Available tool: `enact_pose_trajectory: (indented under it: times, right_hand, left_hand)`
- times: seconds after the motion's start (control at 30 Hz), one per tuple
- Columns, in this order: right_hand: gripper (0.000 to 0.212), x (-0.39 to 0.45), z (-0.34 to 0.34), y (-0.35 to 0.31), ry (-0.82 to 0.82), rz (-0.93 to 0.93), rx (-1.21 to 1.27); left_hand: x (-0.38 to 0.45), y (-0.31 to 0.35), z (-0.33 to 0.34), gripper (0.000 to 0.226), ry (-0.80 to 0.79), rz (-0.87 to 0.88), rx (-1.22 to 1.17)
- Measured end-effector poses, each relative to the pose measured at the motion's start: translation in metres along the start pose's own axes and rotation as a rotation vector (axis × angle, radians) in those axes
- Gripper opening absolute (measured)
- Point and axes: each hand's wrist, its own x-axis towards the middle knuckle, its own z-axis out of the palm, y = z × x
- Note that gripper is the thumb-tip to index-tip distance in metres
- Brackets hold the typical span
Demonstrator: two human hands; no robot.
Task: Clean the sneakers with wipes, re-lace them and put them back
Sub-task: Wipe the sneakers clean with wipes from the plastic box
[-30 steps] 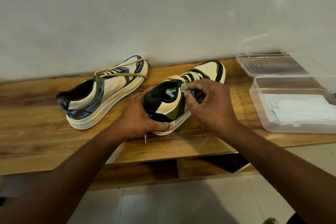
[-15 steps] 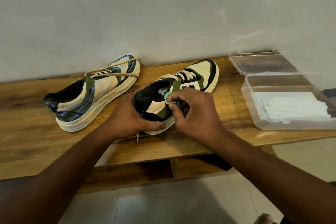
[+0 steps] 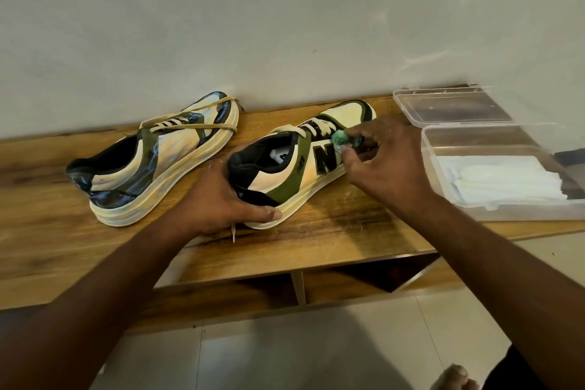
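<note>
Your left hand grips the heel of the cream, olive and black sneaker, thumb along its sole, near the middle of the wooden shelf top. Your right hand pinches a crumpled green wipe against that sneaker's side, beside the laces. The second sneaker lies toward the left, its toe near the back edge, a loose lace looped over it. A clear plastic box of white wipes sits at the right end, its lid open behind it.
</note>
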Motion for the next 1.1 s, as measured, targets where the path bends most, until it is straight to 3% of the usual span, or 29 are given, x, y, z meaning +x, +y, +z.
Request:
enact_pose_trajectory:
  times: [0.17,0.4,0.5,0.67,0.77,0.9,1.1]
  right_hand:
    - [0.021,-0.007,0.009,-0.011,0.016,-0.011,0.053]
    - [0.019,-0.058,0.033,-0.047,-0.204,-0.214,0.04]
    - [0.017,-0.054,0.032,-0.042,-0.235,-0.205,0.008]
    - [0.016,-0.018,0.011,-0.007,-0.107,0.103,0.009]
    - [0.022,-0.006,0.0,-0.004,-0.027,0.221,0.111]
    - [0.019,0.007,0.0,-0.006,0.104,0.361,0.349]
    - [0.024,0.022,-0.014,-0.008,0.277,0.333,0.503]
  left_hand:
    - [0.001,-0.004,0.001,0.099,0.035,-0.025,0.027]
    - [0.006,-0.014,-0.003,0.097,0.056,-0.044,0.033]
    - [0.005,-0.01,-0.002,0.094,0.06,-0.039,0.04]
    - [-0.003,0.003,0.008,0.086,0.112,-0.046,0.109]
    - [-0.006,0.009,0.017,0.11,0.08,-0.048,0.192]
    - [-0.004,0.016,0.028,0.151,-0.116,-0.019,0.38]
    - [-0.003,0.043,0.053,0.139,-0.13,-0.002,0.469]
